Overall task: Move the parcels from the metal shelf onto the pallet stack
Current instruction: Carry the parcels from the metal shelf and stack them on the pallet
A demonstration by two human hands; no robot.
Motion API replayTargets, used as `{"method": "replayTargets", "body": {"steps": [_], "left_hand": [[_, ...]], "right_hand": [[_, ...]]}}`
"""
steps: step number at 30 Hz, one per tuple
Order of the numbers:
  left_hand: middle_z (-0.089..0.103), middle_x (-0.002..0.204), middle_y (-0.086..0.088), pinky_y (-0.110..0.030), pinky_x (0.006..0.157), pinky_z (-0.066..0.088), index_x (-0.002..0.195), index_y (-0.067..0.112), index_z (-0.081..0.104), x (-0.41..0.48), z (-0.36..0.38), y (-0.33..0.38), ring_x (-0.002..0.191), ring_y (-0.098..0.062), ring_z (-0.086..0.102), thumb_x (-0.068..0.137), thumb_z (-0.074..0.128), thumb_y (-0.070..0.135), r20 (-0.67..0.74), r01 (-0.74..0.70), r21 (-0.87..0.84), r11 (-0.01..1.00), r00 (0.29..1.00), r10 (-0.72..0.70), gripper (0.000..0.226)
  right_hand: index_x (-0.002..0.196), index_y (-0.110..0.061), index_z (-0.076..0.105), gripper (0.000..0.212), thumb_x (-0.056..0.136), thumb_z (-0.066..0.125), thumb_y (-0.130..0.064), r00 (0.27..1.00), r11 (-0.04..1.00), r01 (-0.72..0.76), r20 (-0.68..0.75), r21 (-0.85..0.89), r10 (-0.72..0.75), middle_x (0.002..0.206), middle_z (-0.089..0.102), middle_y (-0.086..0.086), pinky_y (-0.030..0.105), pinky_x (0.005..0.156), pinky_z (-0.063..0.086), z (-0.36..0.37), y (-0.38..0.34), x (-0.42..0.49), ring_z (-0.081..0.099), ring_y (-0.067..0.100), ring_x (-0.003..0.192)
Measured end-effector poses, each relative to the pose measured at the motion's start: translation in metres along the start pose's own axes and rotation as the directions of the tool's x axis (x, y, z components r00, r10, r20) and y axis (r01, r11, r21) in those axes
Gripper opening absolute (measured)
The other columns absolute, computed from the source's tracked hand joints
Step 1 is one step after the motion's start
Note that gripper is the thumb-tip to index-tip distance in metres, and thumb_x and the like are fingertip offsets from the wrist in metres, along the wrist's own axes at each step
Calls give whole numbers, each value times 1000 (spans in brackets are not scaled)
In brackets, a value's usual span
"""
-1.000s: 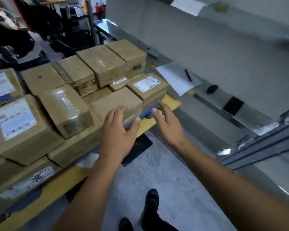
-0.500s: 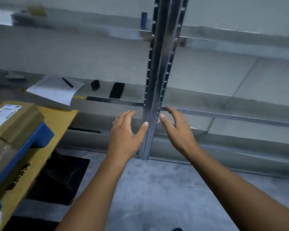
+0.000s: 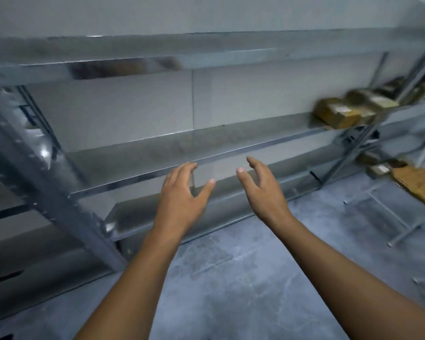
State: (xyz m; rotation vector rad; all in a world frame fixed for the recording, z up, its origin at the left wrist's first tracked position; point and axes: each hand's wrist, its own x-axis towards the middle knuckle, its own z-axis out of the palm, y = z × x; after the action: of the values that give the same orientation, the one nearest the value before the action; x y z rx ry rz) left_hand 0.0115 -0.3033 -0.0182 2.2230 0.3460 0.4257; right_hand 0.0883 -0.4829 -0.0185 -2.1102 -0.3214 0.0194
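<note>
My left hand (image 3: 182, 192) and right hand (image 3: 263, 190) hung open, fingers loosely spread, holding nothing, before the front edge of the metal shelf (image 3: 138, 155). The parcels (image 3: 339, 114), blurred, sat at its far right end, well apart, nearer my right hand; I judged a rightward step came first.

Shelf (image 3: 142, 155): grey metal rack, three boards seen one above another, with a broad slotted upright at the left and slimmer uprights at the right. It stands on the floor against a pale wall.
Parcels (image 3: 339, 114): brown cardboard boxes, some with pale labels on top, in a close row on the middle board at its far right end; blurred.
Low parcel (image 3: 379, 168): small brown box with a white label, low down at the right, past the right upright; what it rests on cannot be told.
</note>
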Motion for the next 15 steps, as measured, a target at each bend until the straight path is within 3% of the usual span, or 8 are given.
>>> {"method": "replayTargets", "body": {"steps": [2, 6, 10, 15], "left_hand": [[54, 148, -2, -41, 120, 33, 144, 14, 56, 14, 31, 20, 141, -21, 46, 97, 67, 44, 59, -45, -9, 999, 997, 45, 57], [54, 148, 2, -35, 121, 33, 143, 17, 56, 42, 85, 50, 141, -16, 45, 96, 66, 46, 152, -111, -52, 993, 981, 117, 57], [52, 149, 6, -32, 120, 33, 144, 21, 54, 76, 134, 72, 142, -12, 43, 97, 65, 48, 221, -159, -91, 983, 959, 175, 56], [51, 149, 9, -31, 118, 33, 145, 24, 53, 130, 192, 96, 142, -10, 42, 97, 63, 51, 298, -222, -134, 966, 920, 253, 56]], "right_hand": [[158, -20, 45, 61, 106, 55, -48, 997, 999, -33, -64, -3, 33, 161, 46, -1, 32, 122, 32, -29, 19, 10, 39, 13, 149], [158, -25, 43, 61, 105, 53, -52, 980, 995, -102, -170, 20, 104, 161, 45, -6, 26, 114, 32, -71, 56, 28, 39, 9, 148], [159, -27, 43, 62, 105, 53, -55, 954, 987, -158, -253, 37, 162, 163, 43, -7, 40, 124, 33, -103, 87, 50, 36, 10, 151], [159, -31, 43, 68, 100, 50, -65, 916, 978, -205, -346, 23, 200, 164, 42, -8, 38, 123, 32, -140, 119, 98, 35, 10, 152]]}}
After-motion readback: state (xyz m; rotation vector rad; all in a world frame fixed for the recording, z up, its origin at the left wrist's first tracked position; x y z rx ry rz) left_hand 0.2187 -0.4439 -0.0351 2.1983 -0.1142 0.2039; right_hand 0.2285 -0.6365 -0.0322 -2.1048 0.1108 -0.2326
